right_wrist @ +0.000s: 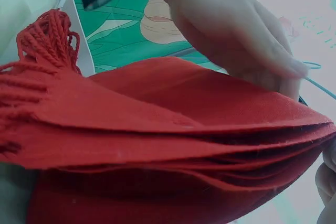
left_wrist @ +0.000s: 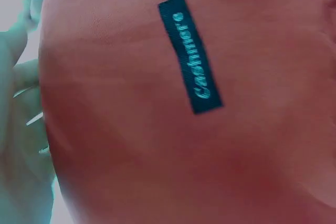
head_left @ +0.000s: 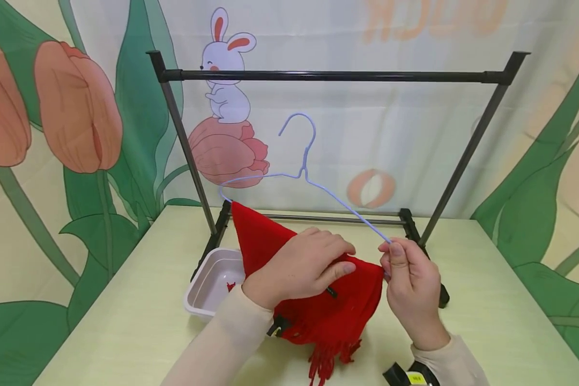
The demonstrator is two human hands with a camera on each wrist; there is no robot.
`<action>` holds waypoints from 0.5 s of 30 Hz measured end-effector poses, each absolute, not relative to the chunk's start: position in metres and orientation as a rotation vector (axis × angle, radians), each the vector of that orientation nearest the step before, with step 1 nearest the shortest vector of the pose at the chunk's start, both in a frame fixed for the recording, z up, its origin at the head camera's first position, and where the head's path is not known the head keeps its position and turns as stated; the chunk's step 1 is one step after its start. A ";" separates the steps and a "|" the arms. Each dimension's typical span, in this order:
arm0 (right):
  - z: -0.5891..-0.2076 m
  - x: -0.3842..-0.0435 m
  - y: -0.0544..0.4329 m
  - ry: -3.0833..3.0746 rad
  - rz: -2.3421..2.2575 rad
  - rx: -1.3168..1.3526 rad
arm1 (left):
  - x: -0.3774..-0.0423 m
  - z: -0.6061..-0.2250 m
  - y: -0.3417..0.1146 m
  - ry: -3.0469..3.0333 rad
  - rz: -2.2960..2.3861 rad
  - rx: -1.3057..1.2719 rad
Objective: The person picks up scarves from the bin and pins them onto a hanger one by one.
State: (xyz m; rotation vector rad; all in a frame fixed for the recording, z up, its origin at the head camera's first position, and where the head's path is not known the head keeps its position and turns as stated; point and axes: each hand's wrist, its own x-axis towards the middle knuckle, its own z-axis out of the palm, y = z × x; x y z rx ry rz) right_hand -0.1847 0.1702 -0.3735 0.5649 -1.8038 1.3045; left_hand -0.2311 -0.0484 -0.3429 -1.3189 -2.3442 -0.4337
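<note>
A: What is carrying these things?
B: A pale table (head_left: 492,305) is; a black rack (head_left: 338,76) is standing on it, its feet (head_left: 221,221) resting at ten and two o'clock.
A: What is sitting at nine?
B: A white tub (head_left: 200,287) is resting there, just beside the foot at ten.

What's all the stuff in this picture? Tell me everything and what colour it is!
Backdrop: 1, pale, at the back
Printed rabbit: 1, white, on the backdrop
Printed tulips: several, pink and green, on the backdrop
Printed letters: several, orange, at the top
Table: 1, pale yellow-green, below
Rack: 1, black, on the table
Tub: 1, whitish, on the table
Red bit: 1, red, in the tub, unclear what
Hanger: 1, light blue, before the rack
Scarf: 1, red, on the hanger
Label: 1, dark, on the scarf
Wrist devices: 2, black, one per sleeve
Sleeves: 2, cream, at the bottom
Left hand: 1, bare, on the scarf
Right hand: 1, bare, pinching the hanger
</note>
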 end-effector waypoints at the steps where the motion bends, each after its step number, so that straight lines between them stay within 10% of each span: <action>1: -0.374 -0.185 0.171 -1.800 1.309 0.561 | -0.233 -0.345 -0.054 -2.289 -0.486 -1.280; 15: -0.370 -0.181 0.182 -1.793 1.359 0.507 | -0.269 -0.369 -0.154 -2.370 -1.419 -0.073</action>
